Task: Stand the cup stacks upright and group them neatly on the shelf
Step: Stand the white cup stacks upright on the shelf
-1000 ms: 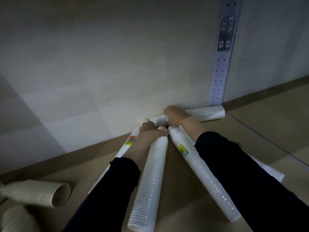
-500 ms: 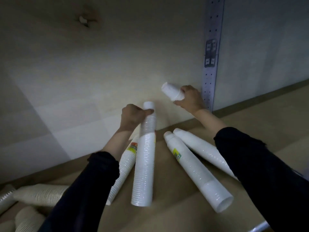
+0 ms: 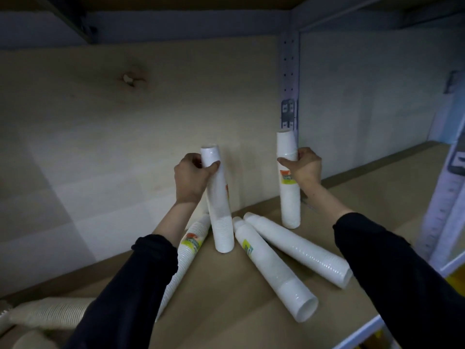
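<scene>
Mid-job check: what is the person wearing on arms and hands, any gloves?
Both arms wear dark, near-black long sleeves. The left sleeve and right sleeve end in bunched cuffs partway up the forearm, leaving the wrists uncovered. The left hand and right hand are bare: no gloves, and no watch, ring or bracelet shows.

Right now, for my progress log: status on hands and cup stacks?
Left hand grips left stack, nearly upright. Right hand grips right stack, upright. Three flat stacks lie around them.

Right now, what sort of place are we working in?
Likely a stockroom or shop shelving bay: a perforated metal upright, a brown shelf board, and several wrapped stacks of white disposable cups.
</scene>
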{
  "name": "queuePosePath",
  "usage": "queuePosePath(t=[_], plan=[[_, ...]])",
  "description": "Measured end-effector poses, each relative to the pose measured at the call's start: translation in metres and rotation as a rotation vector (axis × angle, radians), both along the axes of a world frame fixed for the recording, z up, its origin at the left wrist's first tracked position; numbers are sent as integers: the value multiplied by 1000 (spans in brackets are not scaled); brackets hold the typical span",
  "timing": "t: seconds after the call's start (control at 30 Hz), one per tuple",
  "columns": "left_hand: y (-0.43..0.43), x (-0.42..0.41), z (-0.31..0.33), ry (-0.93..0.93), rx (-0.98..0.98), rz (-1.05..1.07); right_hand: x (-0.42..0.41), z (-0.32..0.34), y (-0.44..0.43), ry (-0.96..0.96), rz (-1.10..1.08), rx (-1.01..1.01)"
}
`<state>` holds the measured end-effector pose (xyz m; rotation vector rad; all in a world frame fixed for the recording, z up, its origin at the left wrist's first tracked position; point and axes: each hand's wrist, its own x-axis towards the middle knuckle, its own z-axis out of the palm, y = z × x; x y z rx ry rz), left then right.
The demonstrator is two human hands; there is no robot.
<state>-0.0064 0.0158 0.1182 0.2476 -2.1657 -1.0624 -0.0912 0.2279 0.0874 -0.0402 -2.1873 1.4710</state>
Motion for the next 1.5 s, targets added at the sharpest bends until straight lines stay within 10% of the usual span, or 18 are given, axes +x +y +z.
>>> queuePosePath(t=[1.27, 1.5], plan=[[17, 48, -31, 7, -8, -35, 35, -21, 26, -318, -7, 136], [52, 56, -83, -316, -56, -118, 56, -75, 24, -471, 193, 208]])
